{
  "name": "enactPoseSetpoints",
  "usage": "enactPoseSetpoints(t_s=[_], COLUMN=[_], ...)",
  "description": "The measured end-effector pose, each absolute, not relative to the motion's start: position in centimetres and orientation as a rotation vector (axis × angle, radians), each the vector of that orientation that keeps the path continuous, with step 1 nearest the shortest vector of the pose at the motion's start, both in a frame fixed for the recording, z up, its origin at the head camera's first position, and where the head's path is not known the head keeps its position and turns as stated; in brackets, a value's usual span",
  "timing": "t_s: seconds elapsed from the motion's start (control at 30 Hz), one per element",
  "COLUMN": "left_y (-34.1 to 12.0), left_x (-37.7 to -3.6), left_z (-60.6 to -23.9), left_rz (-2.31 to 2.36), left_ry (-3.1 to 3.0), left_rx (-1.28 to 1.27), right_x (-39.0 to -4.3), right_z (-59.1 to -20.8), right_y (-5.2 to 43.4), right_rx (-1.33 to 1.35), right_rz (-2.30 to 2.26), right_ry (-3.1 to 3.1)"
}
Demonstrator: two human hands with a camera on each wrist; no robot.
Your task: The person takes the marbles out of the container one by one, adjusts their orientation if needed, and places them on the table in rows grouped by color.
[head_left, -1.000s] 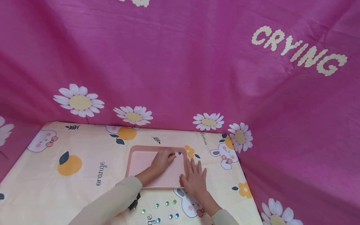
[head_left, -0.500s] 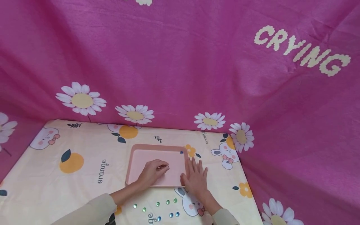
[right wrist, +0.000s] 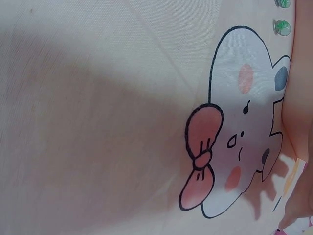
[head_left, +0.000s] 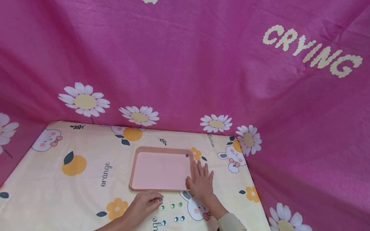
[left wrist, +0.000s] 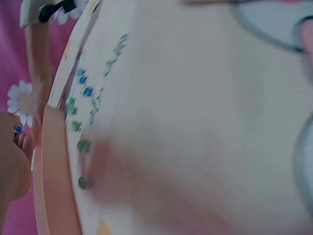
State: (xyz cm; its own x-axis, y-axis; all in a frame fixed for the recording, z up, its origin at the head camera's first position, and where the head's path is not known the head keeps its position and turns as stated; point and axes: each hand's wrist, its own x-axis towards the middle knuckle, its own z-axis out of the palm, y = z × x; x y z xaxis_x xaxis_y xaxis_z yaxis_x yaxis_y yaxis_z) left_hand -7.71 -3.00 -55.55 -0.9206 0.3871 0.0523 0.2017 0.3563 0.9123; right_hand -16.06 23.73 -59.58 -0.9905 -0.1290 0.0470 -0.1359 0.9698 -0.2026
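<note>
My left hand (head_left: 144, 205) is just in front of the pink tray (head_left: 133, 170), low over the cloth. Thumb and fingertips pinch a blue glass marble (head_left: 160, 199), also visible as a blue marble (left wrist: 19, 129) in the left wrist view. Another blue marble (head_left: 187, 155) lies in the tray's far right corner. My right hand (head_left: 203, 184) rests at the tray's right side, fingers spread and straight, thumb by the rim. On the cloth lie green marbles (head_left: 172, 206) in a row, with blue marbles (head_left: 176, 219) nearer me. My left hand hides part of the green row.
A cream cloth (head_left: 92, 205) printed with oranges, flowers and rabbits covers the table. Pink-purple curtains (head_left: 173, 64) with daisies stand behind and at both sides. A green marble (right wrist: 282, 28) shows near the right wrist view's top right.
My left hand has drawn back from the tray's far right corner, over the near rim, to the marbles on the cloth. The right hand has stayed at the tray's side.
</note>
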Motion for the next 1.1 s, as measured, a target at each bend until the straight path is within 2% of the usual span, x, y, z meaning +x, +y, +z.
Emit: enactPoseSetpoints(t_s=[0.1, 0.37, 0.57, 1.1], left_y=[-3.3, -4.0, -4.4, -5.0], left_x=[-6.5, -4.4, -3.2, -2.3], left_z=[-55.7, -57.4, -58.6, -59.4], left_rz=[1.584, 1.445, 1.438, 1.4], left_ry=[2.39, 2.258, 2.164, 2.174], left_rx=[0.578, 0.403, 0.393, 0.433], right_x=[-16.2, -16.4, -16.4, -16.4], right_z=[-59.5, -59.6, -59.7, -59.9], right_y=[23.8, 23.7, 23.7, 23.7], right_rx=[0.201, 0.176, 0.166, 0.152], right_rz=[0.317, 0.341, 0.37, 0.334], right_ry=[-3.086, -3.103, -3.121, -3.12])
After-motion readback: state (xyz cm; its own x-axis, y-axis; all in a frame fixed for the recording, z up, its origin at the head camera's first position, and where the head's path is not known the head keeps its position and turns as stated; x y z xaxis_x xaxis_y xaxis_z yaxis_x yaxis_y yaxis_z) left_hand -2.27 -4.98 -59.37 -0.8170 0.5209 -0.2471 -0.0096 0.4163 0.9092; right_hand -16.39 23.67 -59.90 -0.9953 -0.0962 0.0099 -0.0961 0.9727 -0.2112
